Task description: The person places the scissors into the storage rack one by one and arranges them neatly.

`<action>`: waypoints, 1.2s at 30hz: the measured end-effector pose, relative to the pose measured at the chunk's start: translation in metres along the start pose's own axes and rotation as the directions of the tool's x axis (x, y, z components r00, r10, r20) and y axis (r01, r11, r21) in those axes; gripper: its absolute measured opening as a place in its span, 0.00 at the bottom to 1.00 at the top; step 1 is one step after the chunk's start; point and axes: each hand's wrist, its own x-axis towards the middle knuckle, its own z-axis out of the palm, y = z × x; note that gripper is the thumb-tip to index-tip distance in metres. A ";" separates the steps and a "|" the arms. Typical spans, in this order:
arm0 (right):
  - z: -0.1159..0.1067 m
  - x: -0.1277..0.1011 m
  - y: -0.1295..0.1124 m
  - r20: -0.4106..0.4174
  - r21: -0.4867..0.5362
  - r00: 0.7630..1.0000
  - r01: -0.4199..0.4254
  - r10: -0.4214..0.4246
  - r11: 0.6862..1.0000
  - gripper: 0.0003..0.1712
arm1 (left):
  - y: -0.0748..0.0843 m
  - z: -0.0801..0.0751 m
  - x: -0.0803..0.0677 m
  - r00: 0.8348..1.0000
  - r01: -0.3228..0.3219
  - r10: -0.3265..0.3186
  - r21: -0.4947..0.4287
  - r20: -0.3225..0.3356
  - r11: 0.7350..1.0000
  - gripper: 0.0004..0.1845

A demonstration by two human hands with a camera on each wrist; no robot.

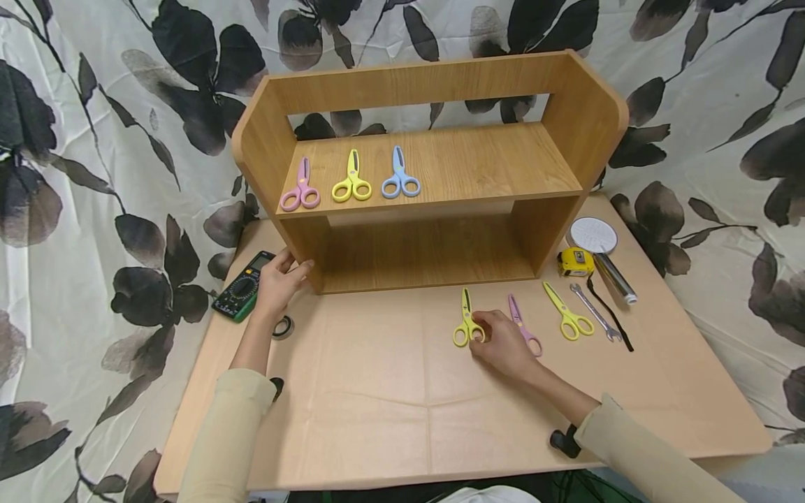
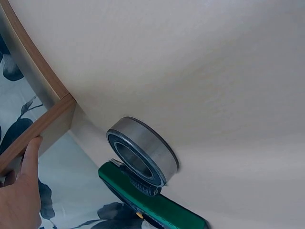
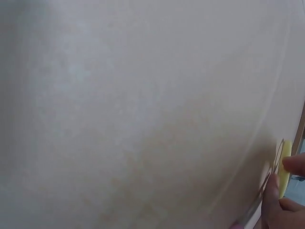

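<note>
My right hand (image 1: 508, 346) pinches a handle loop of the yellow scissors (image 1: 465, 318), whose blades point away toward the shelf. In the right wrist view, thumb and finger hold the yellow handle (image 3: 284, 179) low over the tabletop. Partly covered by that hand are pink scissors (image 1: 516, 311). At the left side panel of the wooden shelf (image 1: 428, 73), my left hand (image 1: 279, 283) grips the lower front edge. Beneath the left wrist lies a metal ring bearing (image 2: 143, 150), beside a green-cased multimeter (image 1: 244, 286). Pink (image 1: 303, 185), yellow (image 1: 353, 178) and blue scissors (image 1: 399, 175) stand in a row on the upper shelf.
Right of the right hand lie more yellow scissors (image 1: 566, 312), a wrench (image 1: 594, 311) and a thin black tool (image 1: 610, 314). Behind them are a yellow tape measure (image 1: 575, 262) and a round-headed tool with a metal handle (image 1: 593, 235). Floral cloth (image 1: 711, 175) surrounds the table (image 1: 352, 433).
</note>
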 end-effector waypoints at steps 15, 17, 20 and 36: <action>0.002 -0.007 0.007 -0.028 0.143 0.999 -0.042 0.046 0.989 0.23 | -0.003 0.000 0.002 1.000 -0.016 0.016 -0.002 0.000 1.000 0.36; 0.002 -0.007 0.008 -0.031 0.163 0.998 -0.046 0.051 0.986 0.24 | -0.002 0.000 0.002 1.000 -0.013 0.013 -0.007 -0.001 1.000 0.36; 0.002 -0.008 0.008 -0.037 0.187 0.998 -0.047 0.055 0.981 0.24 | -0.001 0.000 0.001 1.000 -0.008 0.007 -0.006 -0.004 1.000 0.36; -0.035 -0.014 -0.042 -0.028 0.248 0.999 0.039 -0.033 0.968 0.23 | -0.002 -0.001 0.002 1.000 0.002 -0.002 0.015 -0.005 1.000 0.36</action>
